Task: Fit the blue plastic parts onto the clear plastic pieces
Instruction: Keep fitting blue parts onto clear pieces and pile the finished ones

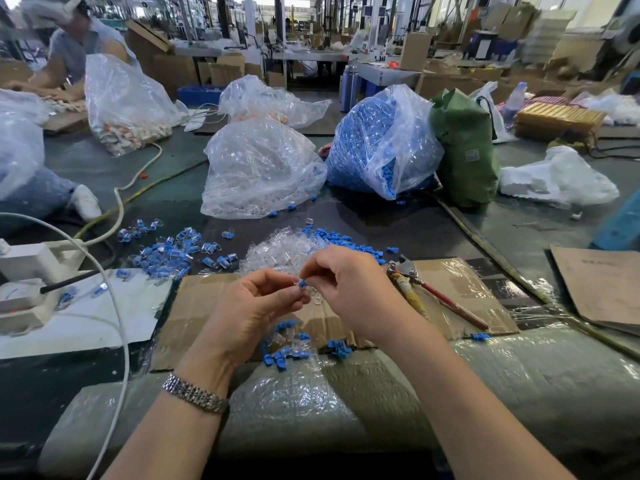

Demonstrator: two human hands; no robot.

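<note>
My left hand (pixel 258 303) pinches a clear plastic piece (pixel 311 293) at its fingertips. Against that piece my right hand (pixel 346 284) pinches a small blue part (pixel 302 282). Both hands hover over a taped cardboard sheet (pixel 197 306). Behind them lies a heap of loose clear pieces (pixel 277 252) with loose blue parts (pixel 341 237) beside it. Fitted blue-and-clear pieces (pixel 166 252) are spread to the left. More blue parts (pixel 280 355) lie under my wrists.
Pliers with red handles (pixel 422 285) lie right of my hands. A bag of clear pieces (pixel 259 168) and a bag of blue parts (pixel 377 143) stand behind, beside a green bag (pixel 467 150). A white cable (pixel 119 306) and power strip (pixel 34 261) sit left. Another person (pixel 76 46) works far left.
</note>
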